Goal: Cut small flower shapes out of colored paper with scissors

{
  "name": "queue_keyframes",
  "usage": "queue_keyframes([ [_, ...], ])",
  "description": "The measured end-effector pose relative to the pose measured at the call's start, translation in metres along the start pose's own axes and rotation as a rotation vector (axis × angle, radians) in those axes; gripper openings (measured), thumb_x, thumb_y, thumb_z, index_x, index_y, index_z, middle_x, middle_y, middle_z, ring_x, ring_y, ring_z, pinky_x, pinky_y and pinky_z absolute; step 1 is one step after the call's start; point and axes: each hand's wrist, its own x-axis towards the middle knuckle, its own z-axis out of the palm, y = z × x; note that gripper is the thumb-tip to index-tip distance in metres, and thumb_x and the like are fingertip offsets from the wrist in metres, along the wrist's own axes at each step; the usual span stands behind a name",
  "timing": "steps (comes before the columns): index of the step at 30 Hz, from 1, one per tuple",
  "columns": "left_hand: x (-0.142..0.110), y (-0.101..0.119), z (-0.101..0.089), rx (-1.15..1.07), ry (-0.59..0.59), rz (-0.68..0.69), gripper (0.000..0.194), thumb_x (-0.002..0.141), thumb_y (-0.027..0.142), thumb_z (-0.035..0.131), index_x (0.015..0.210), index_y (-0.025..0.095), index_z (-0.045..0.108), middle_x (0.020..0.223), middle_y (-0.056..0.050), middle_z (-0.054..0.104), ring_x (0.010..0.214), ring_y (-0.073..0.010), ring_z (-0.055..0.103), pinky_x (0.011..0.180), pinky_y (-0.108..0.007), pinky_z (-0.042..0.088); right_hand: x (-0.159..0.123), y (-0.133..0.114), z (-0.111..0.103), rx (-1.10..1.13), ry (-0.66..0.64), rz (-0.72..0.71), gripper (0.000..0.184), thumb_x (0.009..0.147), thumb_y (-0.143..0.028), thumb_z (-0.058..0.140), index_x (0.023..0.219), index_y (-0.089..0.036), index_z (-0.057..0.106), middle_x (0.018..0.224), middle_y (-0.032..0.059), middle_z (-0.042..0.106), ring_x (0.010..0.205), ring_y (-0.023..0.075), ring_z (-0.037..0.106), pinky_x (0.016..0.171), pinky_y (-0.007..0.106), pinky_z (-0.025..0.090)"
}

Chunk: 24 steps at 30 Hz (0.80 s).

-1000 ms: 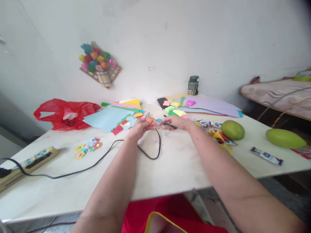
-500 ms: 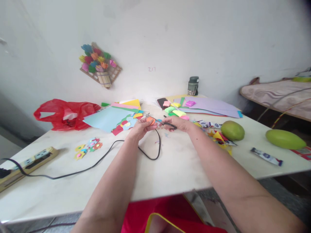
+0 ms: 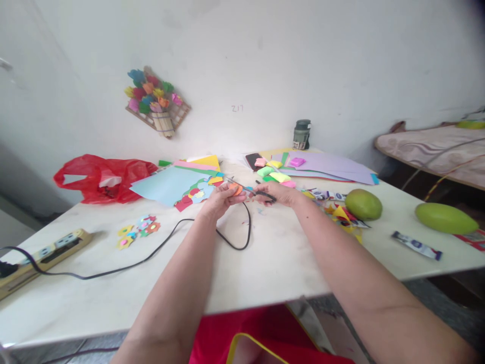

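Pinched in my left hand (image 3: 220,201) is a small piece of orange paper (image 3: 235,189). My right hand (image 3: 277,193) is closed round the black handles of a pair of scissors (image 3: 268,196), whose blades point left at the orange paper. Whether the blades touch the paper's edge I cannot make out. Just left of my left hand, cut paper shapes (image 3: 193,194) in red, yellow, green and blue lie on a light blue sheet (image 3: 162,186). A black cable (image 3: 248,232) loops over the table below both hands.
On the white table (image 3: 261,273), small paper flowers (image 3: 138,230) and a power strip (image 3: 49,258) lie left, by a red plastic bag (image 3: 102,177). Soft coloured packets (image 3: 278,176) and purple sheets (image 3: 337,164) lie behind my right hand. Right are two green fruits (image 3: 364,204) and a wrapper (image 3: 417,246).
Almost nothing differs. Both hands keep their places with the scissors and the orange paper, and the scissor blades look slightly further apart. The whole view has shifted a touch.
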Motion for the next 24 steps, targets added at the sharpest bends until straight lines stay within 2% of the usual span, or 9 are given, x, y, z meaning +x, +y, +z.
queue_keyframes([
  [6,0.0007,-0.0016,-0.0036,0.028,-0.003,0.01,0.014,0.071,0.017,0.069,0.078,0.011,0.058,0.073,-0.006,0.07,0.066,-0.0172,0.069,0.072,-0.031,0.057,0.0016,0.0023,-0.0009,-0.004,-0.004,-0.009,0.024,0.063,-0.029,0.067,0.077,-0.011,0.064,0.046,-0.0078,0.043,0.039,0.0044,0.035,0.04,0.022,0.028],
  [12,0.0003,-0.0012,-0.0039,0.045,0.025,0.021,0.011,0.071,0.017,0.069,0.077,0.011,0.061,0.076,-0.005,0.069,0.063,-0.0146,0.067,0.075,-0.032,0.056,0.002,0.0035,-0.0019,0.004,-0.007,-0.002,0.024,0.064,-0.029,0.065,0.079,-0.01,0.064,0.044,-0.0078,0.041,0.04,0.0054,0.036,0.04,0.022,0.028],
  [16,0.001,-0.0017,-0.0047,0.045,0.038,0.029,0.011,0.071,0.016,0.069,0.076,0.011,0.061,0.076,-0.005,0.069,0.063,-0.0148,0.067,0.078,-0.034,0.056,0.0006,0.0013,-0.001,-0.007,-0.002,0.01,0.021,0.065,-0.027,0.062,0.077,-0.011,0.063,0.045,-0.0068,0.044,0.039,0.0052,0.037,0.039,0.022,0.027],
  [24,0.0009,-0.001,-0.0028,0.059,0.019,0.041,0.013,0.072,0.017,0.07,0.076,0.011,0.059,0.073,-0.003,0.067,0.067,-0.0161,0.069,0.081,-0.032,0.054,0.0032,0.0084,-0.0052,-0.049,-0.015,-0.017,0.028,0.067,-0.033,0.064,0.083,-0.01,0.063,0.046,-0.0066,0.046,0.038,0.0044,0.035,0.04,0.021,0.028],
])
